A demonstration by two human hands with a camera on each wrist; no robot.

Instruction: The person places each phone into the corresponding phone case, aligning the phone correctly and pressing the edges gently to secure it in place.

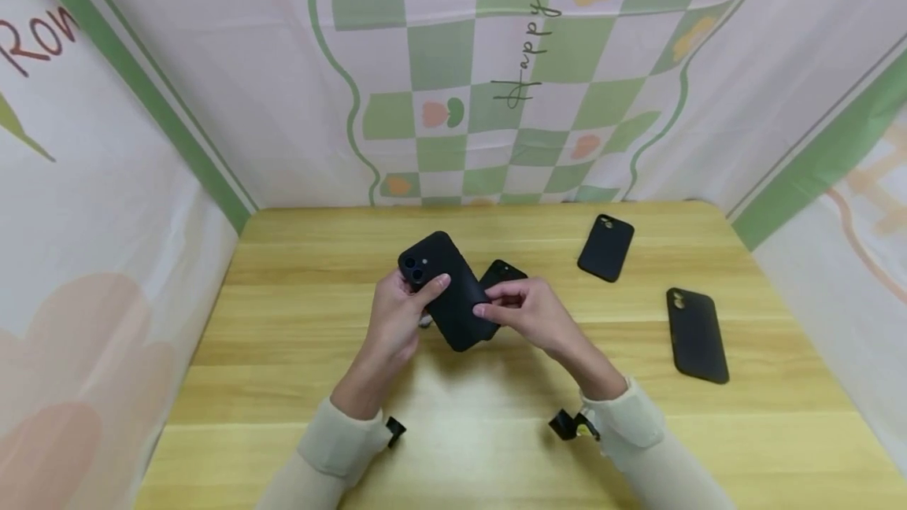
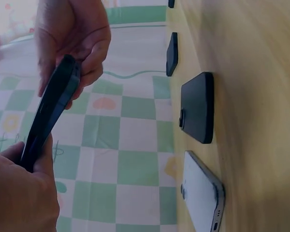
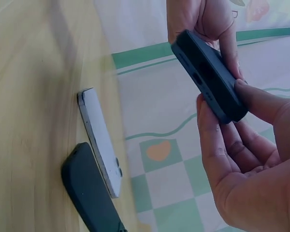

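Observation:
A dark phone in a black case is held tilted above the table, its camera lenses toward the upper left. My left hand grips its left side, thumb across the back. My right hand pinches the opposite edge between thumb and fingers. In the right wrist view the charging port end of the phone shows. Below lies a white phone, almost wholly hidden in the head view. Beside it is a black phone or case; I cannot tell which.
Two black phone cases lie on the right of the wooden table: one farther back, one nearer the right edge. Wood colour shows through their camera openings. A patterned cloth hangs behind the table, with more cloth at both sides.

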